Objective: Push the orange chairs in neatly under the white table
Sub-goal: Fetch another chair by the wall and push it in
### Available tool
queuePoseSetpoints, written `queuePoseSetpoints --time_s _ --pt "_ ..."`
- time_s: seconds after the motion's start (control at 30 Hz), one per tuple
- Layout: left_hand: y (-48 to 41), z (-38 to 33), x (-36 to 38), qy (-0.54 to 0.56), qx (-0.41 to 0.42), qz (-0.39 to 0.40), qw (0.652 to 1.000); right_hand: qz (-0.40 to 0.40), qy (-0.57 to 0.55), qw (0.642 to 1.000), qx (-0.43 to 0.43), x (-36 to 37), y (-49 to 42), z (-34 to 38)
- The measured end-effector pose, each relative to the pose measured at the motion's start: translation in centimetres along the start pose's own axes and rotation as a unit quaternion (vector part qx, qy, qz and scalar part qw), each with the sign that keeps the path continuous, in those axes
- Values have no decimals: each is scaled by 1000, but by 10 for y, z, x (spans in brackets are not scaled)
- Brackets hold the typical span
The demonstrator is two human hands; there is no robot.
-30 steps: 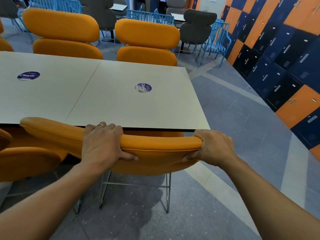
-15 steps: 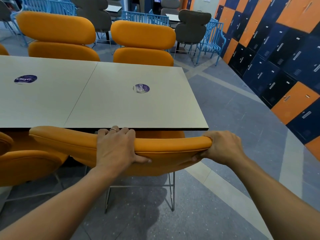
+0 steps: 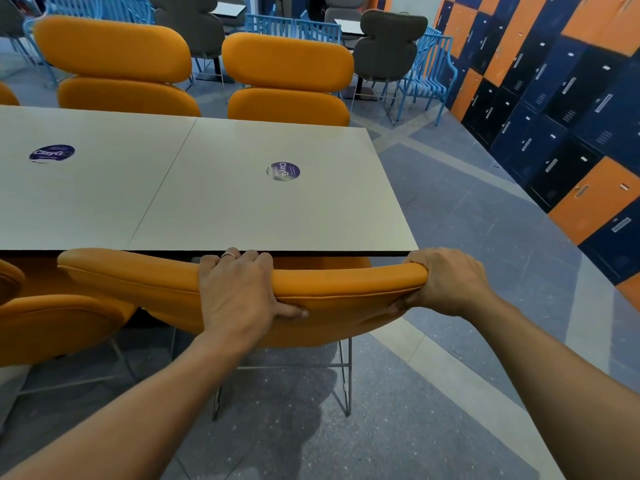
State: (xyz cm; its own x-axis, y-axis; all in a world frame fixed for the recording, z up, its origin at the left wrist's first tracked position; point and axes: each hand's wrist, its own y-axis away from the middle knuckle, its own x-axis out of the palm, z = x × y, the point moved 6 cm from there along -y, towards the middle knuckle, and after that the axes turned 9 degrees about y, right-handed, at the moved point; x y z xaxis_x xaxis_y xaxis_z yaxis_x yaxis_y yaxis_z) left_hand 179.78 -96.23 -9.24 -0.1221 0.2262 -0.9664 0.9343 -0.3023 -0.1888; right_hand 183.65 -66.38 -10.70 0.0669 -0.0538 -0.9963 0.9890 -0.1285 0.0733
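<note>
At the near edge of the white counter (image 3: pixel 242 202), by its right corner, an orange chair (image 3: pixel 138 285) stood with its backrest just below the edge. The left hand (image 3: pixel 239 292) gripped the backrest's middle and the right hand (image 3: pixel 446 282) its right end, fingers curled over the top.

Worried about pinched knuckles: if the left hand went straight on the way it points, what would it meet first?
Likely the near edge of the white table: the left hand grips the orange chair backrest with fingertips at that edge, though depth is unclear.
</note>
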Motion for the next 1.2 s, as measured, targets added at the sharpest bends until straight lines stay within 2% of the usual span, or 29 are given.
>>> queuePoseSetpoints --time_s 0.33,0.53,0.7,0.87,1.03,1.2 --pt "1 -1 -1 -17 -5 10 1000 -17 -3 1000 15 -3 6 3" --pt "3 -1 -3 -28 -4 55 998 -45 0 999 24 -1 18 9" --pt "8 1 -11 54 -3 112 992 -47 -12 999 20 -3 30 15" --pt "25 13 -32 217 -12 50 975 -29 -35 998 -44 -20 36 40" --pt "42 35 -60 233 -22 -6 972 -30 -63 990 -126 -37 43 88" --pt "70 85 -81 234 -48 -35 970 -25 -70 979 -191 -49 50 154"
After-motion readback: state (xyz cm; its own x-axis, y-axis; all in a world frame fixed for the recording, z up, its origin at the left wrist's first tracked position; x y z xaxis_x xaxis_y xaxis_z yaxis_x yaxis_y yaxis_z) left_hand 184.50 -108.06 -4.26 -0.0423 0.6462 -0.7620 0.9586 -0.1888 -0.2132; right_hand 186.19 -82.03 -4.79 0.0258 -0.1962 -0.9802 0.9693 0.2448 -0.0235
